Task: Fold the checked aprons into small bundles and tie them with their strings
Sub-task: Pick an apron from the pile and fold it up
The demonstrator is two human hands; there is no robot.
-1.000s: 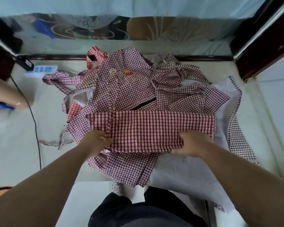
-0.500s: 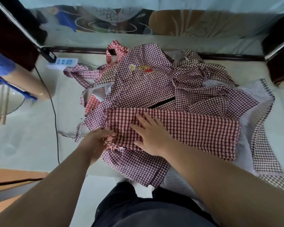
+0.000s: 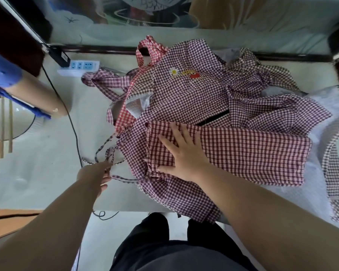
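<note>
Head view: if my left grip (image 3: pixel 94 175), pinching a thin checked string (image 3: pixel 106 151) just left of the purple checked daisy-motif apron (image 3: pixel 184 90), tugs hard, the fold may slip open. My right grip (image 3: pixel 184 153) presses spread on the dark-red checked folded apron strip (image 3: pixel 252 153) atop that apron, long axis left-right.

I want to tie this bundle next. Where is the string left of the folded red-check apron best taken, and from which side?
Pinch the string where it lies free on the table, just left of the apron, coming from the left, where the left hand is. It is thin and lies flat, so a pinch probably suits better than a grab. The right hand pins the fold flat.
</note>
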